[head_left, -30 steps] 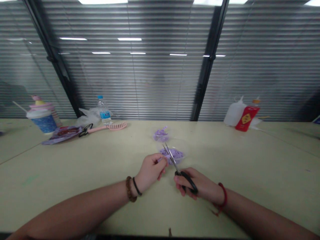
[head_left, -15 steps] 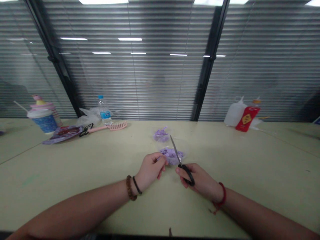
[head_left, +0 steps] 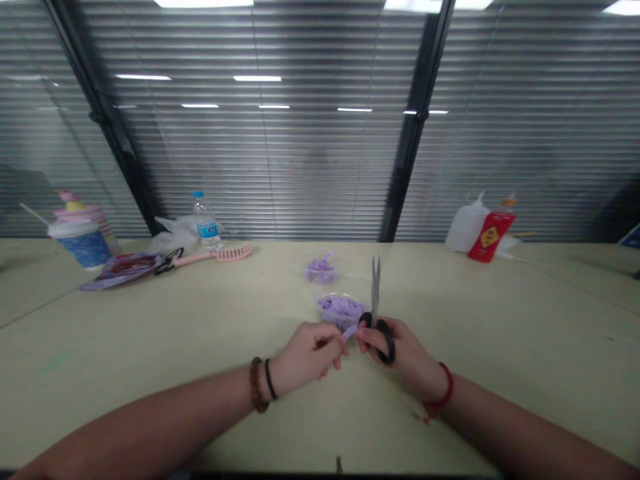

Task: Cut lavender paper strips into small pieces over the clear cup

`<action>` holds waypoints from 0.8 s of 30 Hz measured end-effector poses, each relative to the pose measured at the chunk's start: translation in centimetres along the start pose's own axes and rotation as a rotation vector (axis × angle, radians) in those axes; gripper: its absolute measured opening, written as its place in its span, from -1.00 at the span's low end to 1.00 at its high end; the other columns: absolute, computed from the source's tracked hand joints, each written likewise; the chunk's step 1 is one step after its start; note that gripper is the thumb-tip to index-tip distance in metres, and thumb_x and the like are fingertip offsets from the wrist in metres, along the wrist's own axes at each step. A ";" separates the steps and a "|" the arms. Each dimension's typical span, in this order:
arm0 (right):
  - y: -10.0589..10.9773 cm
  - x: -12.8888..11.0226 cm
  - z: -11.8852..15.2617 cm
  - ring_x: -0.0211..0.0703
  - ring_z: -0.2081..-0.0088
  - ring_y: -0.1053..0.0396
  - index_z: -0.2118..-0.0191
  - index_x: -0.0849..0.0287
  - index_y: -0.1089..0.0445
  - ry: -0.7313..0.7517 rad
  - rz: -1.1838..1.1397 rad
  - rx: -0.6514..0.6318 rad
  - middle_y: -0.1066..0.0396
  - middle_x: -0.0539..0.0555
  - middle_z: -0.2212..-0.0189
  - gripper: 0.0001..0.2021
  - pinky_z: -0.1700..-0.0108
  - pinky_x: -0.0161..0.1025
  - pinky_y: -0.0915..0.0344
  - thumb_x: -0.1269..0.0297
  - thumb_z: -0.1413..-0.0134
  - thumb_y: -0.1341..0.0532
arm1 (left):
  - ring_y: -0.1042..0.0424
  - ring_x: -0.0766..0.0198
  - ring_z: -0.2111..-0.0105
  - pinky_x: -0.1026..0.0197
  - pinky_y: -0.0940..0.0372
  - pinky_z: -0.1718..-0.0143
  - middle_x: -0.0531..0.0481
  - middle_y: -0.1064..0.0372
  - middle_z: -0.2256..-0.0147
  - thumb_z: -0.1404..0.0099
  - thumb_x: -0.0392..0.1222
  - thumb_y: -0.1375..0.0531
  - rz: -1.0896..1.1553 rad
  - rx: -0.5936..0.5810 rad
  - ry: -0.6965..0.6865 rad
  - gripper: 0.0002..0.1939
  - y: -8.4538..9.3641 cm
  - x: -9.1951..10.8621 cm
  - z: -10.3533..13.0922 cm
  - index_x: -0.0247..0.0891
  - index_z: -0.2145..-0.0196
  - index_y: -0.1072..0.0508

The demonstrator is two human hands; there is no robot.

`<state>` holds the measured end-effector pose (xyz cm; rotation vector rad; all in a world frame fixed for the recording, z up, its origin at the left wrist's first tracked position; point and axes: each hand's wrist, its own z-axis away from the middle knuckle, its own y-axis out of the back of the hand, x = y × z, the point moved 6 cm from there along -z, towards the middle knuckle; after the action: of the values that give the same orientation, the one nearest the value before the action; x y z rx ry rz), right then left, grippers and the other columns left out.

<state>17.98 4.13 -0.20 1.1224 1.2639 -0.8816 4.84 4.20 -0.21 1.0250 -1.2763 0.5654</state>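
Note:
A small purple strip is pinched in the fingers of my left hand, its far end at the fingertips of my right hand. Black-handled scissors are in my right hand, blades pointing up and slightly parted. Just beyond my hands sits a clear container of purple pieces. Behind it stands a second clear container with smaller purple bits.
At the left back are a blue cup, a purple packet, a pink hairbrush, a plastic bag and a water bottle. A white bottle and a red bottle stand at the right back.
My left hand has drawn back from the near container and now shows a purple strip. The scissors have turned more upright, with their blades parted, and my hands are closer together.

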 end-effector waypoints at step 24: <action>-2.0 1.1 1.0 -0.47 0.75 -0.03 0.58 0.28 -0.29 -0.174 0.281 -0.378 -0.22 -0.06 0.72 -0.67 0.74 -0.49 0.04 0.10 0.01 -0.13 | -0.06 0.46 0.75 0.39 0.03 0.69 0.19 -0.04 0.78 -0.08 -0.26 0.03 -0.027 0.238 -0.100 -0.79 2.5 0.1 -0.8 -0.28 0.66 -0.21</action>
<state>16.46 2.79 -1.61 0.8731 1.0435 -0.4914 3.18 6.08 0.73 1.2792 -1.3024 0.6634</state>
